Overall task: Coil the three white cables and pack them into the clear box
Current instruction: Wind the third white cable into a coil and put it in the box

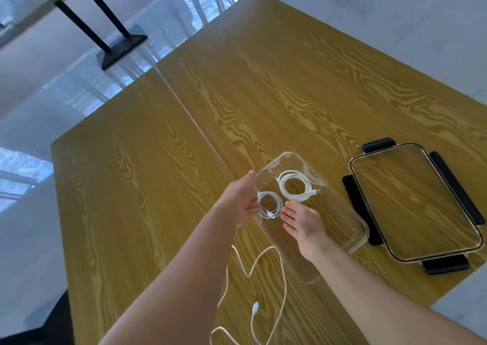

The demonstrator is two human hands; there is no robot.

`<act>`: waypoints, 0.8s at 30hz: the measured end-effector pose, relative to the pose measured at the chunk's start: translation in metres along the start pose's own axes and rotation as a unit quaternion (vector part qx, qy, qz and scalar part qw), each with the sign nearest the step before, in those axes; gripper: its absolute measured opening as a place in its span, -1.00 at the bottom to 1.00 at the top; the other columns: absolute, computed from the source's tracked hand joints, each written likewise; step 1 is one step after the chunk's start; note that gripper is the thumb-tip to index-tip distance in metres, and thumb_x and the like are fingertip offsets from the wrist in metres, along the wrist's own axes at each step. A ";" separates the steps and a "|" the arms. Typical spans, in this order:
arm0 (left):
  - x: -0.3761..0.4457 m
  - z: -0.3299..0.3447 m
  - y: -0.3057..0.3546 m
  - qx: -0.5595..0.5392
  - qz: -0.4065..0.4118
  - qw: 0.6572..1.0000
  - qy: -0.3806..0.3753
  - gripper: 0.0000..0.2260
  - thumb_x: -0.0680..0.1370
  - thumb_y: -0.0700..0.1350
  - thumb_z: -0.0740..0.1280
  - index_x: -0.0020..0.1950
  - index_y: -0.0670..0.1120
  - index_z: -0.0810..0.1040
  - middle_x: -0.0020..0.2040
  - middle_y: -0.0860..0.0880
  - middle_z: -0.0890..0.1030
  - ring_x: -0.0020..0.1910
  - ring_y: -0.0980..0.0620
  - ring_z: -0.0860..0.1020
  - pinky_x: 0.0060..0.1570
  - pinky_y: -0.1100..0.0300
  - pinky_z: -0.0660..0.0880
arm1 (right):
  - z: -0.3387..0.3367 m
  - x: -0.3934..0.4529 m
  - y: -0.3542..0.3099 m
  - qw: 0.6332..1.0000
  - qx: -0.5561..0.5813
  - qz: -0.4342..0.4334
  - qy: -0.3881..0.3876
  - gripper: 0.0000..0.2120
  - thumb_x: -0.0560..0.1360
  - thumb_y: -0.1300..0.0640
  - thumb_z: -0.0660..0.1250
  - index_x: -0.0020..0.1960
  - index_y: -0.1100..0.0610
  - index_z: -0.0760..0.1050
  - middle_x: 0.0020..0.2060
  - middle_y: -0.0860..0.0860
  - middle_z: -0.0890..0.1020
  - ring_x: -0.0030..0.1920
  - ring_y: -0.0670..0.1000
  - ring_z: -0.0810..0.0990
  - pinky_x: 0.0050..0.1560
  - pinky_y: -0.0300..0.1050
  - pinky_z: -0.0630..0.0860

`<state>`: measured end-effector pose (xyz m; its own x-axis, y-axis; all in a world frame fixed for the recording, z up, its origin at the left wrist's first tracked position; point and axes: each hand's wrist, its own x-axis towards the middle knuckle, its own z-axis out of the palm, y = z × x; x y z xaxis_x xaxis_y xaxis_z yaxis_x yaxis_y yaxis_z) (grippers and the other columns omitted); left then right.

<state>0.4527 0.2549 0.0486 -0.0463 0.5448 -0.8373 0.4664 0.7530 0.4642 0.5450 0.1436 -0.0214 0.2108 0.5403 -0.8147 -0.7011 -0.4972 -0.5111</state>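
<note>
Cable (253,292) tail cut off below

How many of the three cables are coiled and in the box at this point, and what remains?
Done: one coiled cable lies in the clear box. In hand: a second, smaller coil is inside the box between the left hand and right hand, fingers straight beside it. Left: the third cable lies uncoiled on the table. The lid lies beside the box.

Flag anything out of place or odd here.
Nothing damaged. One cable lies uncoiled on the table beside the box; two coils are inside, and the lid lies off to the right.
</note>
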 end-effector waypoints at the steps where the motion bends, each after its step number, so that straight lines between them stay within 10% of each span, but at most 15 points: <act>1: -0.003 -0.006 -0.002 -0.012 0.004 1.000 0.007 -0.58 0.62 0.17 0.21 0.05 -0.21 0.54 0.05 -0.11 0.60 0.02 -0.06 0.59 0.13 0.04 0.57 | -0.001 -0.002 -0.002 1.000 0.003 -0.006 -0.008 -0.60 0.63 0.09 0.25 0.39 0.28 0.42 0.27 0.15 0.58 0.29 0.13 0.55 0.39 0.09 0.43; 24: -0.115 -0.121 -0.189 -0.371 0.080 0.920 0.098 -0.75 0.65 -0.02 0.24 0.11 -0.15 0.60 -0.05 -0.15 0.68 -0.06 -0.09 0.63 0.03 0.02 0.55 | 0.015 -0.089 0.007 0.980 -0.107 -0.052 -0.161 -0.73 0.66 0.09 0.19 0.19 0.21 0.58 0.08 0.12 0.72 0.16 0.08 0.67 0.24 0.00 0.53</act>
<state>0.2631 0.0947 0.0927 -0.2219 0.6721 -0.7064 -0.2479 0.6618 0.7075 0.5108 0.1018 0.0516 0.0239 0.7647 -0.6440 -0.5211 -0.5402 -0.6608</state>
